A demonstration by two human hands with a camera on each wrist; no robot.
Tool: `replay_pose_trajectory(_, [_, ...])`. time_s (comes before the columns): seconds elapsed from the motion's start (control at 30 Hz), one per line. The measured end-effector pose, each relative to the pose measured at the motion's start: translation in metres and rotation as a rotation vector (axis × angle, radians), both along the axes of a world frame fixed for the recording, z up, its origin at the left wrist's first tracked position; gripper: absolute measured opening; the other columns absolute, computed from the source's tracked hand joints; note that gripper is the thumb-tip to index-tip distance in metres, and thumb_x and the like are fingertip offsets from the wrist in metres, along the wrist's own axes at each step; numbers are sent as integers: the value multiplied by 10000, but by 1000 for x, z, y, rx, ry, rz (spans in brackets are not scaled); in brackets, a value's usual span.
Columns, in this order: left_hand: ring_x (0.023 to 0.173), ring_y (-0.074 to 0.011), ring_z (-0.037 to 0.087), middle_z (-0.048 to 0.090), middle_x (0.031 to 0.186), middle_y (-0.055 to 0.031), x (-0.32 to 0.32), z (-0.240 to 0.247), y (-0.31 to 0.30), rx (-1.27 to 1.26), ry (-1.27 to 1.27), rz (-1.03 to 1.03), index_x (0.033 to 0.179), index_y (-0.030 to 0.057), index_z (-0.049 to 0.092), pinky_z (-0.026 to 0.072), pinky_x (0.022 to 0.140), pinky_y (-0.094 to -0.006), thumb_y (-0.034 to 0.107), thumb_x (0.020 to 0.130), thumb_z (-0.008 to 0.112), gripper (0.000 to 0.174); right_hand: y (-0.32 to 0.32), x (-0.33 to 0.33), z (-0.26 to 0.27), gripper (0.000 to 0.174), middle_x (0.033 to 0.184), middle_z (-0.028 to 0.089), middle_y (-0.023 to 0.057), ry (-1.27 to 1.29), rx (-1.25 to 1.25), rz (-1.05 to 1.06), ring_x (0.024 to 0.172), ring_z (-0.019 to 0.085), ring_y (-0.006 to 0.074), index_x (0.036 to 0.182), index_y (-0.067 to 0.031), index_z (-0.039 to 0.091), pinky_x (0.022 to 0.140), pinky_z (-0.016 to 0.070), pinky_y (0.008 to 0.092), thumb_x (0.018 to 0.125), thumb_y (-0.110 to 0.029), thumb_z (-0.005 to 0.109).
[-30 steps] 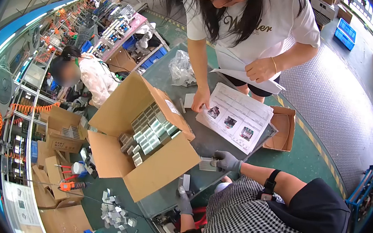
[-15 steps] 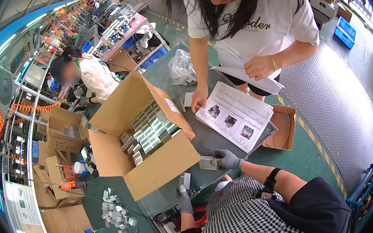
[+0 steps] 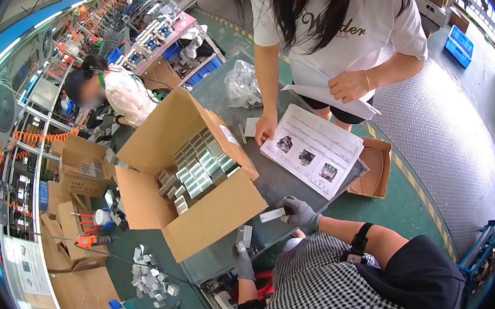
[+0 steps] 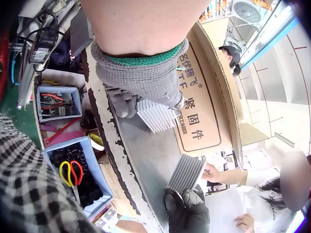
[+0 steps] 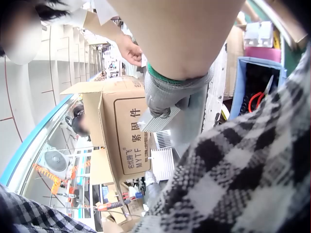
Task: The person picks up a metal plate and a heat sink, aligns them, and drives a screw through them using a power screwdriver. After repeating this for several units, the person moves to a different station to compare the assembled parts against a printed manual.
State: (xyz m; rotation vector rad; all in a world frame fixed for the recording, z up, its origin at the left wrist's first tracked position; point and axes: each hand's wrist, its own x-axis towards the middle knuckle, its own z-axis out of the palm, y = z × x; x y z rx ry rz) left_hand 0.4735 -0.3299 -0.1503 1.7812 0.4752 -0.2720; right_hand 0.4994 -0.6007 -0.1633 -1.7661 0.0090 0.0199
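Observation:
My gloved right hand (image 3: 301, 213) pinches a finned metal block (image 3: 272, 215) over the table edge, its narrow plain side showing in the head view. Lower down, my gloved left hand (image 3: 244, 264) grips a second metal block (image 3: 245, 235) upright, close to the open carton (image 3: 213, 223). The left wrist view shows fins on both the left hand's block (image 4: 158, 116) and the right hand's block (image 4: 186, 173). In the right wrist view, the right hand (image 5: 170, 94) has its fingers on a block (image 5: 154, 121). Rows of finned blocks (image 3: 200, 171) fill part of the carton.
Across the table (image 3: 269, 181), a standing person (image 3: 337, 49) touches printed sheets (image 3: 314, 149). A plastic bag (image 3: 243, 84) lies behind the carton. A small open box (image 3: 373, 168) is beyond the table's right end. Loose metal pieces (image 3: 153, 277) lie at lower left.
The block in my right hand has turned from its finned face to its narrow side. My left hand has stayed nearly still. The standing person has shifted slightly, one hand still at the sheets.

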Motion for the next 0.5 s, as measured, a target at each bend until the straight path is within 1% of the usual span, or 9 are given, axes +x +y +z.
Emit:
replay_pose_trajectory(0.1, [655, -129, 602, 624, 771, -65, 1, -1, 1, 6, -6, -1, 1145, 7, 518, 498, 590, -272, 491, 932, 519, 528, 2, -1, 8, 429, 1046, 578, 77, 44, -58, 15, 949, 622, 268, 1095, -140, 602, 844, 506, 343, 688, -124, 737])
replay_pose_trajectory(0.17, [662, -127, 606, 625, 775, -65, 2, -7, 4, 35, -17, -10, 1142, 6, 520, 498, 589, -270, 494, 927, 524, 533, 4, 0, 4, 433, 1051, 576, 80, 47, -66, 4, 956, 622, 273, 1097, -146, 601, 846, 505, 346, 687, -134, 741])
replay_pose_trajectory(0.3, [663, -125, 608, 627, 784, -63, 2, -3, 0, 23, -30, 14, 1146, 10, 525, 496, 586, -268, 503, 920, 529, 542, 5, 2, -1, 442, 1052, 576, 84, 53, -95, 3, 964, 621, 276, 1099, -150, 596, 847, 503, 346, 685, -148, 748])
replay_pose_trajectory(0.5, [657, -126, 600, 627, 813, -74, 3, -8, 4, 27, -15, -2, 1152, 9, 529, 497, 586, -270, 521, 914, 534, 565, 7, 2, -4, 405, 1023, 563, 84, 20, -47, 12, 933, 610, 288, 1032, -139, 586, 826, 502, 354, 664, -149, 756])
